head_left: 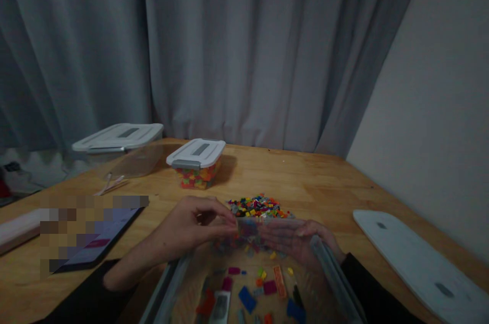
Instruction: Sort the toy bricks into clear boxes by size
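A clear plastic box (321,303) with grey side clips fills the lower middle of the view, its far rim turned toward the pile. Inside it lie loose toy bricks, among them a blue brick (247,299) and an orange printed piece (279,281). At the far left corner my left hand (198,223) has thumb and fingers closed on the rim. My right hand (294,238) shows through the clear far wall on the right, fingers stretched flat, thumb near the rim. A heap of small mixed bricks (260,206) lies just beyond the box.
A white lid (416,263) lies on the wooden table (305,173) at right. Behind stand a small lidded box (196,171) of colourful pieces and a larger lidded clear box (133,158). A tablet (101,240), partly pixelated, lies at left.
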Tool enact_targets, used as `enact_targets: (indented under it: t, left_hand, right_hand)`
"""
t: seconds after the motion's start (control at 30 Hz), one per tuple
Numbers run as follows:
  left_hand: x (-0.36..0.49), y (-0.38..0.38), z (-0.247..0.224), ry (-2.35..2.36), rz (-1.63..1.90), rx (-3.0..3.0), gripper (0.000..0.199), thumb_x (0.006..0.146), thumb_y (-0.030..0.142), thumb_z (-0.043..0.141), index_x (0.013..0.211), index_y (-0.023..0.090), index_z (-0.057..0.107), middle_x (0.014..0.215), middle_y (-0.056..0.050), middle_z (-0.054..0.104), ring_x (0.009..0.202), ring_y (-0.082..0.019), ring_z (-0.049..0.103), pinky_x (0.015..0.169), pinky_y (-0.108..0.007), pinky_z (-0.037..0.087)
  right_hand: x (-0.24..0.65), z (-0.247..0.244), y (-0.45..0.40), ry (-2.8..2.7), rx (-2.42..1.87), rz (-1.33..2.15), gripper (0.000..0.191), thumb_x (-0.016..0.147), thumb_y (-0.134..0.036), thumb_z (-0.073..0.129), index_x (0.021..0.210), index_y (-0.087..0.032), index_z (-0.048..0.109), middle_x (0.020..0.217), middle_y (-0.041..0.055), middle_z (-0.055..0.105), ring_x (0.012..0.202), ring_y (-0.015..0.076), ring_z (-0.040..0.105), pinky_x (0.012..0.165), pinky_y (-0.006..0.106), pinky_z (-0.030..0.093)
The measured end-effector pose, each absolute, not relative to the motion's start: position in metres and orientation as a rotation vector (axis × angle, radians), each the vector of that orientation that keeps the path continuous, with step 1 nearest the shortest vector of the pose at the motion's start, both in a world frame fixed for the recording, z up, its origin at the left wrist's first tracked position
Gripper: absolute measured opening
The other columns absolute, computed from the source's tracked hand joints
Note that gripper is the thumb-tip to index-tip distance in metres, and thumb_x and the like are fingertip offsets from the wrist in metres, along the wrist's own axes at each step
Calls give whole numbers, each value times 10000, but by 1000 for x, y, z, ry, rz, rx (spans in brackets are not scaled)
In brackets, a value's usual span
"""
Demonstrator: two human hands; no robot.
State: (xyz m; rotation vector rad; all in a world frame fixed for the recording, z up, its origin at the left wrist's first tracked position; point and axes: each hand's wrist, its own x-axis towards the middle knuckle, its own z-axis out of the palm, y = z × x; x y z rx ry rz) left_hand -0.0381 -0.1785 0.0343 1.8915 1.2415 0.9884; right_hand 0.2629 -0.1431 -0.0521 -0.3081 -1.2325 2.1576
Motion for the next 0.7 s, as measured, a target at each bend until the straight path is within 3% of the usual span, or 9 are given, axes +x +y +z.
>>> enact_targets:
  t: [0.2,0.6,0.7]
  left_hand:
    - [-36,-180,37,1175,870,1997,129,702,397,846,725,272,823,743,-4,808,724,-214,712,694,-303,511]
    - [-44,-174,33,1097,768,2053,186,737,434,836,861,296,847,867,-22,822,834,-238,722,781,-342,553]
    - [-48,-174,34,1010,749,2004,205,735,403,846,906,291,838,923,-23,822,896,-249,726,841,-364,549]
  right_hand:
    - [262,-50,-145,-1238,-317,2141,621,788,-307,481,1325,-54,664,1409,183,595,1391,321,511,1257,487,241]
    - [261,-47,-145,-1273,-323,2142,611,793,-322,481,1320,-82,674,1403,165,603,1389,311,514,1258,482,234]
    - [260,-46,-145,-1325,-362,2095,621,777,-349,476,1310,-109,685,1392,138,617,1382,292,525,1237,458,284]
